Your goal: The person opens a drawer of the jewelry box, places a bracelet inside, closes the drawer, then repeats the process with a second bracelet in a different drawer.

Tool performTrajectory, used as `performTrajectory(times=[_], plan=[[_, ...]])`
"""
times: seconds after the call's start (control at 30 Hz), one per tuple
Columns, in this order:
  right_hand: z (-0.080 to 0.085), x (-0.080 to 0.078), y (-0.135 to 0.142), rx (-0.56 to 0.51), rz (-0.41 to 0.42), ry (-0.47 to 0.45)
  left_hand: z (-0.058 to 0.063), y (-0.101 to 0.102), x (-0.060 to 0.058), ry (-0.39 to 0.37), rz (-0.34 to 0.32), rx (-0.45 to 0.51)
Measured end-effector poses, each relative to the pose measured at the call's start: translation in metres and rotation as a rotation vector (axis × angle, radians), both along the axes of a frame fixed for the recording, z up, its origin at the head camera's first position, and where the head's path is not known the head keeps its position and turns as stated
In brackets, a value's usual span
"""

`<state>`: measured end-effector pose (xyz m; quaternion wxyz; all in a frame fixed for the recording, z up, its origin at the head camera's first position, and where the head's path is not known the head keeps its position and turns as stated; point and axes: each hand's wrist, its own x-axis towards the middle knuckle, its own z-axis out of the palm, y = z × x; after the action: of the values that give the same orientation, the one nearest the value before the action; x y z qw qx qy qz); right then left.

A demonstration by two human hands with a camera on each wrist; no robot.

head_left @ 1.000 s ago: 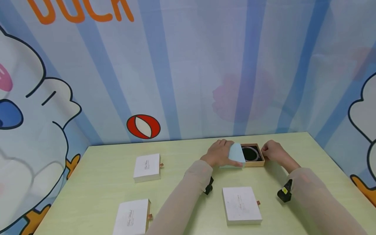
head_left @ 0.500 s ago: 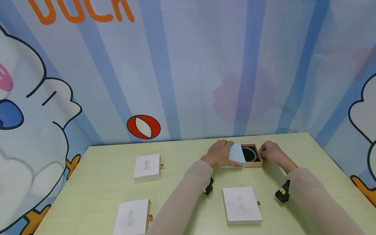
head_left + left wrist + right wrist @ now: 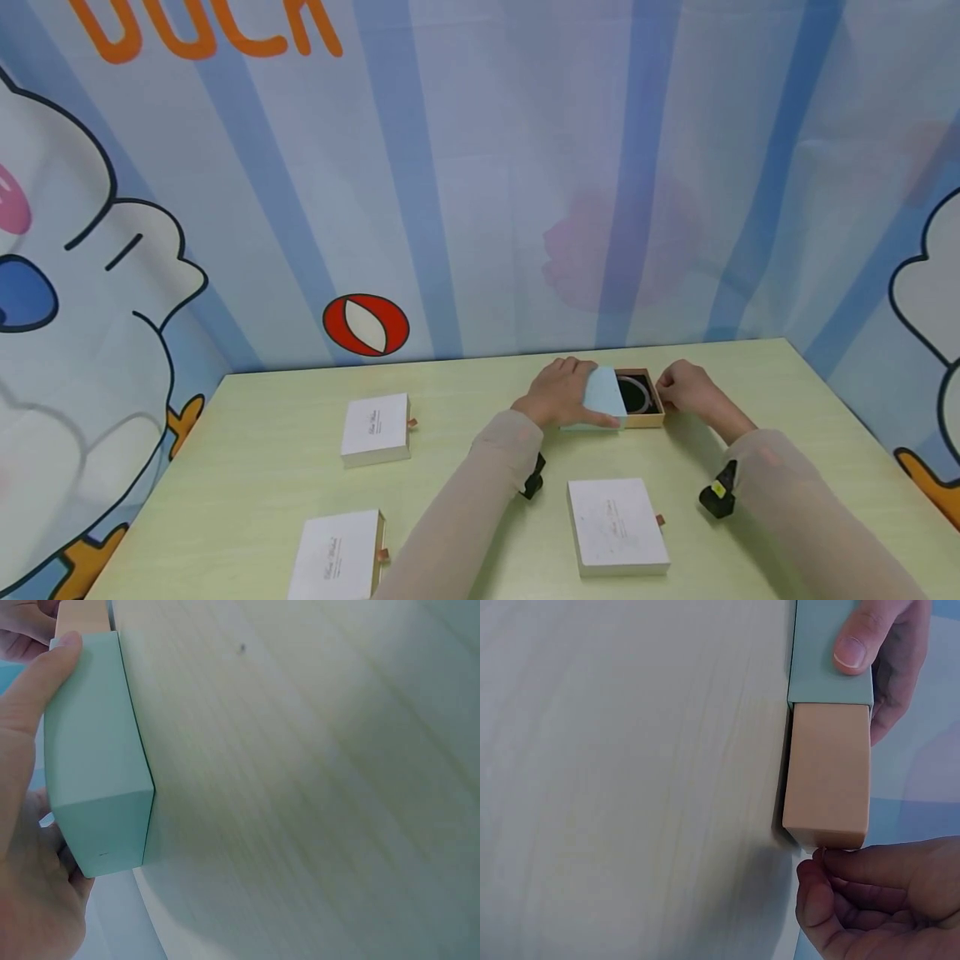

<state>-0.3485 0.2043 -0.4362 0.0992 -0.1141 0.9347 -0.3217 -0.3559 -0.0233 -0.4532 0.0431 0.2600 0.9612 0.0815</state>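
Observation:
A light blue box sleeve lies near the back of the table. My left hand grips it, the thumb on the near side and the fingers over the far side. From its right end a tan drawer sticks out part way. Inside the drawer's black lining sits a pale round bangle, partly covered by the sleeve. My right hand is at the drawer's outer end, thumb and curled index finger pinching its small pull tab, most of which the fingers hide.
Three white drawer boxes with small brown tabs lie on the table: one at the back left, one at the front left, one in front of the hands. A printed cloth backdrop stands behind the table's back edge.
The drawer has slid left, a little further into the sleeve, and my right hand has moved left along with it. My left hand and the sleeve have stayed in place.

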Motion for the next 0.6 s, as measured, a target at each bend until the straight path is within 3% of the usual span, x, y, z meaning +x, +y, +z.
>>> performTrajectory(times=[0.6], plan=[[-0.0003,-0.0002,-0.0090,-0.016,0.021,0.017,-0.0013,0.0000,-0.0004,0.001,-0.001,0.008]])
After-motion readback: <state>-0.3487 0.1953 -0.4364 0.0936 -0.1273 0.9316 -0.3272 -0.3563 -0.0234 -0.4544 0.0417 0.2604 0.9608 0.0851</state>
